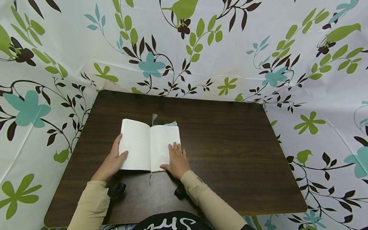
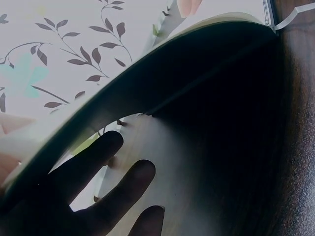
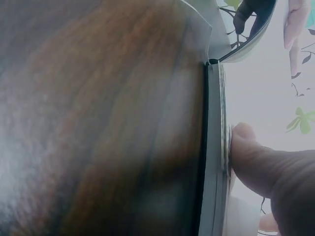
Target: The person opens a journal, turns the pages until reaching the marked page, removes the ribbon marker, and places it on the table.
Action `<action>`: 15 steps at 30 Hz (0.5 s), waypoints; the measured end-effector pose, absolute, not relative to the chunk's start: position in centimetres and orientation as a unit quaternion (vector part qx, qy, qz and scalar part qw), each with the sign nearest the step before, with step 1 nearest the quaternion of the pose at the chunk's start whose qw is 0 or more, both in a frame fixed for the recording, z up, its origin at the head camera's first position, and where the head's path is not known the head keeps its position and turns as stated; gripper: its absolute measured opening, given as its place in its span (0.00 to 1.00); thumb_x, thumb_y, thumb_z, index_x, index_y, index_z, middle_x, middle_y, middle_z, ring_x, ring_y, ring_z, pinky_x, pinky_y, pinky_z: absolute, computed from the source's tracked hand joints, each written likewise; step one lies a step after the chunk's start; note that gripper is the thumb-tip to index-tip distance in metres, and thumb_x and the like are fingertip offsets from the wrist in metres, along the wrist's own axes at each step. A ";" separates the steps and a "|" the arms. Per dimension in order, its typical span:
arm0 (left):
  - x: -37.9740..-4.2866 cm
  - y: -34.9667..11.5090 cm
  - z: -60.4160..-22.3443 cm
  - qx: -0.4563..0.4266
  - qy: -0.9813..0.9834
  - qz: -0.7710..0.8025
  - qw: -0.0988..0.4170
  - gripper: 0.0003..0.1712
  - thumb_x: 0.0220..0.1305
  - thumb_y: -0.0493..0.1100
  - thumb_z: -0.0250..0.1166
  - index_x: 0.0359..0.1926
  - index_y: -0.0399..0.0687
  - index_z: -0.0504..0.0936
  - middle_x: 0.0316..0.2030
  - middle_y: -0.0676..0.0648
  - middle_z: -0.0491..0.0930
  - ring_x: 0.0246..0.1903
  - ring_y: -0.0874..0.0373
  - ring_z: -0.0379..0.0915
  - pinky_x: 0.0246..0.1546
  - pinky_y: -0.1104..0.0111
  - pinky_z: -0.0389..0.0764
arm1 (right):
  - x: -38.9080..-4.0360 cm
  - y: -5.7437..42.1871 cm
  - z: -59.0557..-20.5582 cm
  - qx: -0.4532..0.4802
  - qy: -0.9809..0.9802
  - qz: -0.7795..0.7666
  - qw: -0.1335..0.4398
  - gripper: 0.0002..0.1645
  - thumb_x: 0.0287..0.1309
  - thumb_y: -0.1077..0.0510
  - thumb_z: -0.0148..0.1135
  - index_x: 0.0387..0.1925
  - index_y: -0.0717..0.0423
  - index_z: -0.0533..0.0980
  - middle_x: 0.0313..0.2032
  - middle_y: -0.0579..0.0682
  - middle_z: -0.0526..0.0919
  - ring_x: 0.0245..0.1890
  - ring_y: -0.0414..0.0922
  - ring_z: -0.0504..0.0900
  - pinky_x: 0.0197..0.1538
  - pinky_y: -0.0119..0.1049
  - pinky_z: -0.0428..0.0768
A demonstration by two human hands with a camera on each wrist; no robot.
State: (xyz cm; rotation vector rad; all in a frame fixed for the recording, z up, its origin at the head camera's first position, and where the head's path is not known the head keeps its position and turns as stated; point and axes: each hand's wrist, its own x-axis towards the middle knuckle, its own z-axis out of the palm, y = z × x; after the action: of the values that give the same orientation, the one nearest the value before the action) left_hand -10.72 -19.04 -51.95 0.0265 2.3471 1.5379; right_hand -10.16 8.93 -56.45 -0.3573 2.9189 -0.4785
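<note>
An open notebook (image 1: 135, 143) with lined white pages lies on the dark wooden table. My left hand (image 1: 112, 159) grips its left edge, thumb over the page and fingers behind the cover. In the left wrist view that cover (image 2: 162, 69) arches up off the table, with the fingers (image 2: 130, 182) spread beneath it. My right hand (image 1: 177, 161) rests on the right page, fingers extended toward its outer edge. From the right wrist, the thumb (image 3: 253, 160) lies on the page near the bottom edge of the page stack (image 3: 222, 113).
A grey tassel (image 1: 154, 118) and a teal patterned piece (image 1: 171, 123) stick out past the notebook's top edge. A thin ribbon (image 1: 150, 178) hangs below the spine. The brown table (image 1: 228, 154) extends to the right. Leaf-and-bird patterned fabric (image 1: 181, 44) surrounds it.
</note>
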 end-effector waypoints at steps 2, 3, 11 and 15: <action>-10.7 -19.1 -52.0 0.008 0.825 0.539 0.168 0.46 0.79 0.42 0.48 0.81 0.56 0.25 0.80 0.36 0.27 0.77 0.33 0.29 0.69 0.32 0.42 | -10.2 8.9 -56.5 -0.123 0.974 -0.174 0.076 0.59 0.57 0.36 0.71 0.77 0.61 0.56 0.76 0.65 0.57 0.76 0.63 0.54 0.72 0.62 0.58; -10.8 -19.1 -52.0 0.008 0.826 0.539 0.168 0.46 0.79 0.42 0.48 0.81 0.57 0.25 0.80 0.36 0.27 0.77 0.33 0.29 0.69 0.32 0.43 | -10.2 8.9 -56.5 -0.127 0.972 -0.182 0.075 0.58 0.57 0.37 0.72 0.77 0.61 0.57 0.76 0.65 0.58 0.76 0.63 0.54 0.72 0.62 0.58; -10.8 -19.0 -52.1 0.009 0.825 0.540 0.169 0.46 0.79 0.43 0.47 0.81 0.57 0.24 0.79 0.36 0.26 0.77 0.33 0.27 0.69 0.32 0.42 | -10.3 8.9 -56.6 -0.143 0.955 -0.249 0.079 0.52 0.60 0.45 0.73 0.76 0.61 0.59 0.77 0.61 0.55 0.78 0.57 0.51 0.73 0.62 0.57; -10.8 -19.1 -52.2 0.008 0.824 0.540 0.170 0.46 0.80 0.43 0.47 0.81 0.57 0.24 0.79 0.36 0.25 0.77 0.33 0.27 0.68 0.31 0.41 | -10.4 9.0 -56.7 -0.124 0.951 -0.275 0.067 0.49 0.59 0.47 0.74 0.74 0.62 0.62 0.77 0.66 0.51 0.78 0.60 0.49 0.72 0.61 0.58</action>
State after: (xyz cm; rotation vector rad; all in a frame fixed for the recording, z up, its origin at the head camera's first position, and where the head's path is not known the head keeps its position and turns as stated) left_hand -10.82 -19.05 -52.21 0.0222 2.3422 1.5345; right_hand -10.44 9.00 -56.71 -0.3725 2.8672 -0.8303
